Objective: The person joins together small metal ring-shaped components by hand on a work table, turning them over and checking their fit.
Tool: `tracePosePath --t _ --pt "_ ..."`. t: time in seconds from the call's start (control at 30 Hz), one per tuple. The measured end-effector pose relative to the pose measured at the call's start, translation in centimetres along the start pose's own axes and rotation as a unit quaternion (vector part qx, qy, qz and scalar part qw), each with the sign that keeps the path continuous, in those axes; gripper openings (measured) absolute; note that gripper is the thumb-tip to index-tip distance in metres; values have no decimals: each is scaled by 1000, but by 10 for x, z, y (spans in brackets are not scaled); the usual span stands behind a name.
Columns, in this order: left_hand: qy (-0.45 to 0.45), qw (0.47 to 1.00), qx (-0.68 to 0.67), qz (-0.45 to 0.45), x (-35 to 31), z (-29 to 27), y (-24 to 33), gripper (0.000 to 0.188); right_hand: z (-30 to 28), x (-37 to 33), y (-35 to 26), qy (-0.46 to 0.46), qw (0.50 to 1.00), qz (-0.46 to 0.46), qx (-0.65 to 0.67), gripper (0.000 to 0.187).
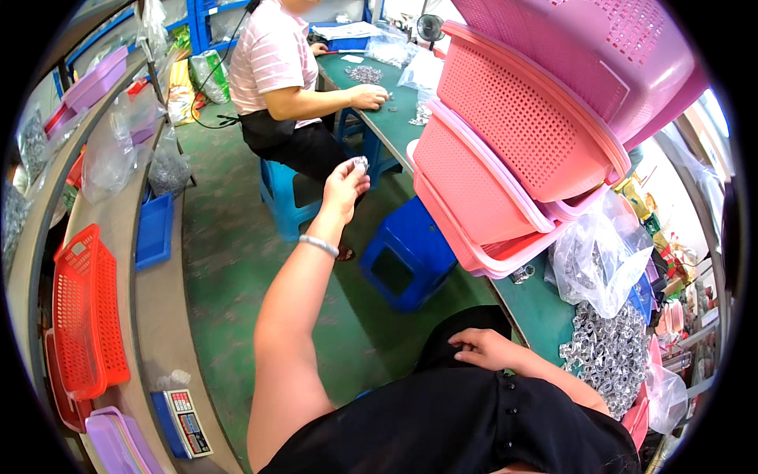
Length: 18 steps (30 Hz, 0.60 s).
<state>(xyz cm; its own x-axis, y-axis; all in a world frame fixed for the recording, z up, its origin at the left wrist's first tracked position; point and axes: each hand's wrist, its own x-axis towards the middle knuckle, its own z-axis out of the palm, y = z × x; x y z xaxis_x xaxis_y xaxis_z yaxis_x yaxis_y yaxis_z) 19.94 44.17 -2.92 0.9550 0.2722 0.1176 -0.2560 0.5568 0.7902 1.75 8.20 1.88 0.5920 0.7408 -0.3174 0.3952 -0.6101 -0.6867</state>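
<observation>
Green table [540,306] at right; on it a silvery heap [608,355], nearer the right hand [488,350], which is half-spread, nothing visible in it. Left hand [343,192], outstretched, pinches 1 small silvery piece [362,162], ahead-left of the right; long axis unclear.

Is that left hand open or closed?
Closed: the left hand is curled up, pinching a small shiny piece that pokes out at the top.

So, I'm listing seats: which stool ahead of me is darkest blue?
The dark blue stool, below and right of your left hand, beside the pink baskets; the lighter blue stools are by the seated co-worker.
</observation>
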Motion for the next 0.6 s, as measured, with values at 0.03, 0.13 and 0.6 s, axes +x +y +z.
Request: tracePosePath --t 0.03,0.13,0.6 --pt "10 1000 3 1 13 4 1 22 0 -8 7 20 999 23 21 36" --pt "36 998 42 4 54 17 -10 23 6 -35 27 63 987 108 104 34" --pt "73 993 -75 56 211 23 -109 22 25 -121 47 163 915 280 240 38"
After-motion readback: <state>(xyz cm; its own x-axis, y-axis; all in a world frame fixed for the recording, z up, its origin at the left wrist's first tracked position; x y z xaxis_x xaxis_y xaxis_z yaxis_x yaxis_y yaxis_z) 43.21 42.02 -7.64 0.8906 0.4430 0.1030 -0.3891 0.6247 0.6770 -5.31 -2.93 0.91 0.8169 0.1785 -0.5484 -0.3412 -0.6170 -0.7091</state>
